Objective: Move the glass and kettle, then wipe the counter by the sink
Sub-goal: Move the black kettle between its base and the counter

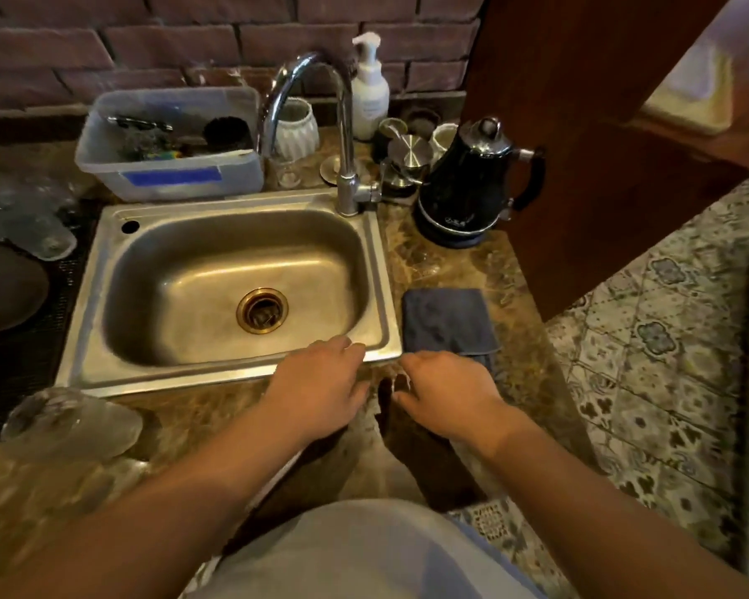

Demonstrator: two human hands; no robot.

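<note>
1. The marble counter [463,263] runs along the right side of the one steel sink [238,287]; the strip to be wiped lies between the sink's rim and the counter's outer edge.
2. One black electric kettle [465,188] stands on its base at the far end of that strip, handle pointing right, well beyond both hands. The right hand [444,395] is the nearer one, and the reach is straight ahead and away from it.
3. One folded dark-blue cloth [448,320] lies flat just beside the sink's right rim, its long axis running away from the person, its near edge just past the right fingertips.
4. One clear glass [420,263] seems to stand between cloth and kettle; it is faint and blurred, so I judge this loosely. Other glassware sits blurred at left.
5. The left hand [321,382] rests spread, fingers touching the sink's front rim, grasping nothing. The right hand is loosely curled and empty.
</note>
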